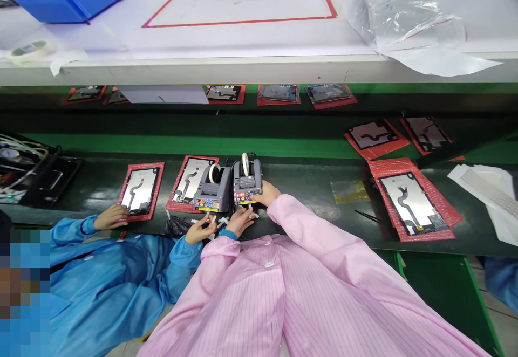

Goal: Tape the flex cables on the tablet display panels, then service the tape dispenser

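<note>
Now the right hand (267,192) holds the side of the grey box-shaped tape dispenser (246,182), at twelve o'clock from the left hand (239,220), whose fingers pinch narrowly at its outlet; whether tape is pulled cannot be told.

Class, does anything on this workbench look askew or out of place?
The red trays at right lie skewed at different angles, unlike the straight left ones. A crumpled plastic bag sprawls to the white shelf edge.

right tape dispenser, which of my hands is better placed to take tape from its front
Left, probably. The left hand lies just in front of the right tape dispenser, fingers toward its outlet, while the right hand rests against its side.
</note>
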Tool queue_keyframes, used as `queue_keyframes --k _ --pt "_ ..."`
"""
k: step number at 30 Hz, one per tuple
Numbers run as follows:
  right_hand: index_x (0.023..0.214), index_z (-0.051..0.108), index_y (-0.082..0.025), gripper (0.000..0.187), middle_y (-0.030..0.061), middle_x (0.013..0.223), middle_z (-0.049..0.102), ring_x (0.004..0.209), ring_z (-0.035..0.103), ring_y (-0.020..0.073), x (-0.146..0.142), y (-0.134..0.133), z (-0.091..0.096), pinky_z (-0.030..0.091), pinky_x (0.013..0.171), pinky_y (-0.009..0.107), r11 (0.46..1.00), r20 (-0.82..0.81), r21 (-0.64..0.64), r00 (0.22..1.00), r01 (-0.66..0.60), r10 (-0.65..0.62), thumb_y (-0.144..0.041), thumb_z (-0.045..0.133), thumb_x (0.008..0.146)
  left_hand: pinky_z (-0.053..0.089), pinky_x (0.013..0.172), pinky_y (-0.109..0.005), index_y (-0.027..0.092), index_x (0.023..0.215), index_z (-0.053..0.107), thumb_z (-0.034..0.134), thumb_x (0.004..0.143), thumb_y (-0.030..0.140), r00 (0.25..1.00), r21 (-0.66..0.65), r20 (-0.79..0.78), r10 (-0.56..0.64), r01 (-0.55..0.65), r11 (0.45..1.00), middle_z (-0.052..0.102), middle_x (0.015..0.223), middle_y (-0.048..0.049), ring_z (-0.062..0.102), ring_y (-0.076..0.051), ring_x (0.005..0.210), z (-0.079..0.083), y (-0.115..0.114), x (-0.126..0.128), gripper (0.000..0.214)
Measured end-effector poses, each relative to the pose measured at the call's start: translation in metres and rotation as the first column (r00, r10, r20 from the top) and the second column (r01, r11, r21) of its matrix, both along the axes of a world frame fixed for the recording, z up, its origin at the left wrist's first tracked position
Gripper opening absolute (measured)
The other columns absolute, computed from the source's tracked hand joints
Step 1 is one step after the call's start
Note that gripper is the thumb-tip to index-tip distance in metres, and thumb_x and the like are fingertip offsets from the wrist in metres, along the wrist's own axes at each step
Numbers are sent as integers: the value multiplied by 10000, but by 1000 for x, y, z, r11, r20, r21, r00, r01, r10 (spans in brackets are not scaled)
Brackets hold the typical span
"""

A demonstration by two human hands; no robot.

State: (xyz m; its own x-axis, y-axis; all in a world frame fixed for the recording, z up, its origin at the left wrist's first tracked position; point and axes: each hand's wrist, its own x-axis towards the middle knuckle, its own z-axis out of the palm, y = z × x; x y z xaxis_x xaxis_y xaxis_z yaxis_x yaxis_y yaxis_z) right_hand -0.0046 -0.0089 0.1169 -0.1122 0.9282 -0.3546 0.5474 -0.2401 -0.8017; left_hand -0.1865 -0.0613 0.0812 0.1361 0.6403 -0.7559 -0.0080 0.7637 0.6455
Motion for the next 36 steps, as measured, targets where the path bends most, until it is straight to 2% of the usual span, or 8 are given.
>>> queue_keyframes --k 5,13,18,24,28,32,34,36 --pt "1294 612 -169 389 104 1309 629 1161 637 247 9 3 8 548 996 483 999 -18 -43 1000 6 -6 -376 661 967 597 887 -428 167 1273 615 644 984 352 1000 -63 -5 20 -20 998 646 1262 -102 670 -226 1054 10 0 3 344" --pt "1310 598 -166 376 101 1276 642 1050 676 208 28 -1 13 608 872 402 994 -155 -105 988 -39 23 -353 639 986 591 902 -441 164 1277 613 643 983 366 999 -110 -31 -20 16 994 644 1269 -104 667 -233 1071 21 -10 0 357" --pt "1311 602 -171 383 104 1316 625 1126 653 233 23 -1 13 581 945 449 996 -129 -76 991 -49 38 -350 653 976 588 909 -439 166 1260 623 641 985 364 998 -116 -20 -59 57 992 648 1270 -103 667 -229 1071 23 -13 -5 340" --pt "1306 609 -172 383 106 1336 620 1186 629 251 16 -4 4 541 1013 493 999 -85 -32 996 16 -18 -356 655 973 582 915 -441 162 1234 637 632 988 393 996 -154 5 -94 93 984 664 1241 -101 673 -225 1058 15 -11 -10 337" --pt "1310 607 -169 388 108 1348 615 1197 627 254 15 -5 -1 540 1016 496 997 -105 -33 992 67 -70 -353 658 972 593 886 -427 161 1246 628 633 988 387 997 -115 31 -66 69 991 660 1231 -98 675 -222 1036 5 -11 -6 343" --pt "1293 617 -164 375 106 1332 626 1185 635 249 19 -4 -1 547 1009 489 994 -138 -52 986 92 -99 -347 662 970 595 888 -434 162 1272 615 646 981 364 999 -86 48 -6 10 996 647 1256 -102 670 -229 1055 0 -29 -13 355" --pt "1298 614 -162 378 105 1324 631 1168 645 245 22 -7 -1 560 991 480 993 -156 -73 982 95 -106 -341 666 969 599 879 -425 164 1261 621 645 982 356 998 -92 36 60 -57 994 650 1248 -100 671 -223 1043 -1 -46 -29 339" --pt "1317 603 -164 394 108 1331 628 1155 653 243 24 -12 -2 574 972 471 990 -169 -102 979 95 -111 -334 668 968 602 863 -413 165 1249 625 642 985 354 985 -93 5 173 -172 981 655 1232 -97 674 -215 1023 -1 -68 -52 326"
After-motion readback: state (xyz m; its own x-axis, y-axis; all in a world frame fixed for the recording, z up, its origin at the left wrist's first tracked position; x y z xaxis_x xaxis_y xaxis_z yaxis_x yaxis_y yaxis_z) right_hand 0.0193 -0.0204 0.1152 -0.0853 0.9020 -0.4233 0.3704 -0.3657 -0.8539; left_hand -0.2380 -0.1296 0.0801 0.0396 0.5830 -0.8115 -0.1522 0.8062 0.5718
